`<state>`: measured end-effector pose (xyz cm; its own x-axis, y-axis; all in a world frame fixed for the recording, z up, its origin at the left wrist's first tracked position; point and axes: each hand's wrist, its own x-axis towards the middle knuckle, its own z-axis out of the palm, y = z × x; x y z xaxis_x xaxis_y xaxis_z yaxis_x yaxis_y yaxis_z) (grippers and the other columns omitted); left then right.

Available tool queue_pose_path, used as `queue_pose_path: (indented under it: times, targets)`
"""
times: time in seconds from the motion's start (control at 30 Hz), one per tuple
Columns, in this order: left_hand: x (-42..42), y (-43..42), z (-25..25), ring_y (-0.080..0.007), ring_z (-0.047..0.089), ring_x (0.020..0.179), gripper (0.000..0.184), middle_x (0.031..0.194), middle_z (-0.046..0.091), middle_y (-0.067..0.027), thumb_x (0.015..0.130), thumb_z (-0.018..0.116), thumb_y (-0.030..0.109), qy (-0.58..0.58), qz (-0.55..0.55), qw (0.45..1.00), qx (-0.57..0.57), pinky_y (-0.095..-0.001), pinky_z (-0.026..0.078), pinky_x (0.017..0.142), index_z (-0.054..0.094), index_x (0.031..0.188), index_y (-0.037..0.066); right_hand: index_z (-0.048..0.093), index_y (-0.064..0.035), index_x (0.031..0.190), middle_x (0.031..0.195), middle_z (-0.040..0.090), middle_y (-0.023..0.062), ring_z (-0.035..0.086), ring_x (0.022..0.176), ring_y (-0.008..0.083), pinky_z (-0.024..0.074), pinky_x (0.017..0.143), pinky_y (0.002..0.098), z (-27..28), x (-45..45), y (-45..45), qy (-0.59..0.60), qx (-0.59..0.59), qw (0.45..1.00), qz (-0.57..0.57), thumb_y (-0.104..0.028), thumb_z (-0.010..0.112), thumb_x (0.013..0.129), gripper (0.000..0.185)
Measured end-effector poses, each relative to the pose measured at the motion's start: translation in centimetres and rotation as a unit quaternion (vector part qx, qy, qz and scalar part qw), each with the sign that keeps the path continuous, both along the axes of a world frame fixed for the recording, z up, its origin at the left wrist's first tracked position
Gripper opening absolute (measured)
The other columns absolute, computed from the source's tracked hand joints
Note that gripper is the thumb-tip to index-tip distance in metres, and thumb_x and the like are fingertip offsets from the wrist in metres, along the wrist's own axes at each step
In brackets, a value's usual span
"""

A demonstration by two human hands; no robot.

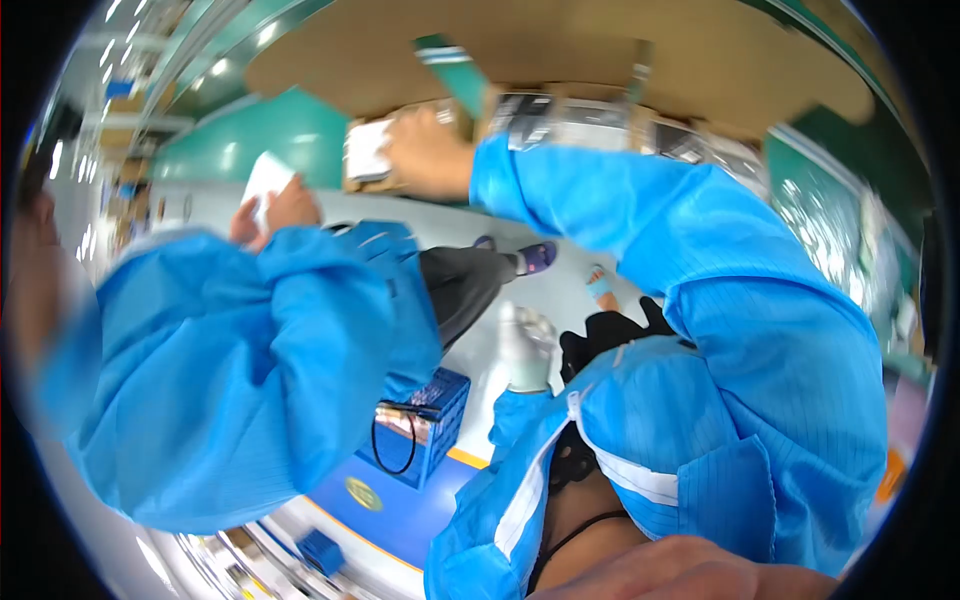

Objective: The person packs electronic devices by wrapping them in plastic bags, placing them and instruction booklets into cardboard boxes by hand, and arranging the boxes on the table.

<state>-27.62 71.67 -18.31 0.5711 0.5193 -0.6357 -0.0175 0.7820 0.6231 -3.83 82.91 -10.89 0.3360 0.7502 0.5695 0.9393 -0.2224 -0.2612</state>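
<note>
Two hands of the wearer showed. The right hand (425, 150), bare and blurred, reached over the leftmost of about five open boxes in a row. Its fingers were bent down beside one flat white item (367, 150) at that box's left side; whether they gripped it could not be told. The left hand (525, 350), in one white glove, hung low in front of the body with its fingers partly curled; whether it held anything could not be told.

The boxes (590, 125) had brown cardboard-like edges, and several contained dark or grey contents under shiny, crinkled clear film. They stood along a smooth green table (270, 140), beside a broad, matt brown surface (560, 50). Crumpled, glossy clear plastic (825, 225) lay to the right.

At the left, one co-worker (230, 380) in a blue, finely striped jacket held one thin white piece (268, 180) in two bare hands. Below were one rigid blue lattice-sided crate (440, 430), with one thin black looped handle (375, 450) against it, and one flat blue panel (385, 510) bearing one round yellowish mark. Two purple shoes and one light-blue sandal (599, 284) showed on the pale, smooth floor (575, 240).
</note>
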Motion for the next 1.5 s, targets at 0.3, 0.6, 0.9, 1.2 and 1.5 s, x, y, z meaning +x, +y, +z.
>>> queue_pose_path:
  times: [0.3,0.6,0.9,1.2,1.5]
  targets:
    - [2.6,-15.1,2.7,-0.0224,0.051,0.110,0.073,0.120,0.053,-0.0091,0.078,0.052,0.065,-0.148,-0.207,0.924,-0.286,-0.0362,0.038,0.097,0.048,0.122,0.007,0.057,-0.0109,0.110,0.115,0.055,0.0097,0.052,0.106,0.0299,0.0436,0.087,0.0399,-9.0,-14.7,-38.3,0.147,0.014,0.989,-0.025,-0.024,0.059,0.079,0.034]
    - [-0.8,-35.0,1.2,-0.0301,0.047,0.117,0.062,0.127,0.047,-0.0142,0.088,0.056,0.038,-0.100,-0.545,0.831,0.052,-0.0435,0.037,0.099,0.035,0.134,0.003,0.056,-0.0039,0.103,0.097,0.058,0.0174,0.056,0.092,0.0341,0.0448,0.081,0.0403,-9.7,-14.8,-65.4,0.401,0.256,0.781,-0.405,-0.014,0.054,0.083,0.022]
    - [13.7,-39.2,2.6,-0.0347,0.027,0.132,0.048,0.145,0.028,-0.0139,0.094,0.042,0.025,-0.181,-0.334,0.563,0.734,-0.0447,0.019,0.107,0.033,0.137,0.006,0.033,-0.0057,0.134,0.127,0.042,0.0243,0.044,0.113,0.0400,0.0376,0.095,0.0446,-6.7,-4.4,-62.2,0.288,0.095,0.880,-0.365,-0.021,0.063,0.078,0.066]
    - [22.0,-39.1,-5.1,-0.0485,0.029,0.125,0.052,0.141,0.037,-0.0106,0.085,0.047,0.052,0.102,-0.336,0.335,0.874,-0.0621,0.015,0.101,0.049,0.128,0.022,0.060,-0.0072,0.108,0.110,0.059,0.0139,0.054,0.104,0.0319,0.0427,0.090,0.0409,-5.7,-6.8,-85.8,0.228,0.123,0.887,-0.382,-0.009,0.066,0.073,0.036]
    - [24.3,-56.6,6.1,-0.0342,0.048,0.102,0.029,0.106,0.056,-0.0160,0.070,0.063,0.013,-0.283,-0.320,0.419,0.801,-0.0470,0.035,0.089,0.062,0.098,0.005,0.061,-0.0065,0.100,0.101,0.061,0.0117,0.059,0.093,0.0288,0.0458,0.081,0.0357,-4.4,-4.8,-103.4,0.267,0.045,0.753,-0.600,-0.007,0.067,0.074,0.027]
